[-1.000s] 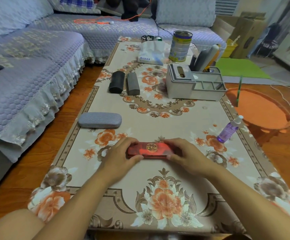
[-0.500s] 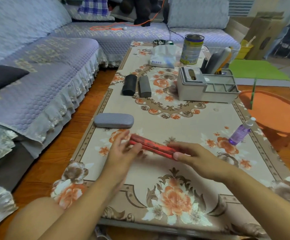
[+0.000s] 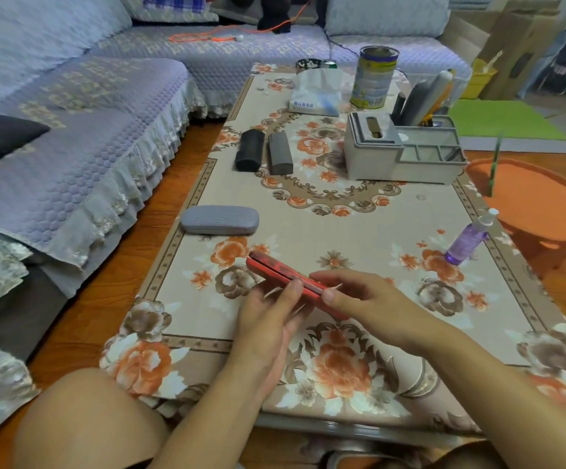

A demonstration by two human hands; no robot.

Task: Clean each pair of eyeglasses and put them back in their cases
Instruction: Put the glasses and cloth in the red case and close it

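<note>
- Against the frame half a second back, I see the flat red hard-shell glasses case [image 3: 286, 279] raised and tilted more steeply, its far end up toward the left. A second ago it lay level on the cloth between both hands.
- The case sits just above the near part of the floral-clothed coffee table [image 3: 359, 228], closed as far as I can tell, running diagonally from upper left to lower right.
- My left hand [image 3: 271, 316] is under and beside the case, palm turned up, fingers curled so the thumb tip presses its near edge.
- My right hand [image 3: 359, 297] pinches the case's lower right end, thumb on the near side and fingers over the far side.
- Both forearms reach in from the bottom edge and meet at the case.
- Well apart on the table lie a grey oval fabric case [image 3: 220, 220], a black soft case [image 3: 249, 154], a dark grey boxy case [image 3: 280, 153] just beside it, and a purple spray bottle [image 3: 469, 239] on the right.
</note>
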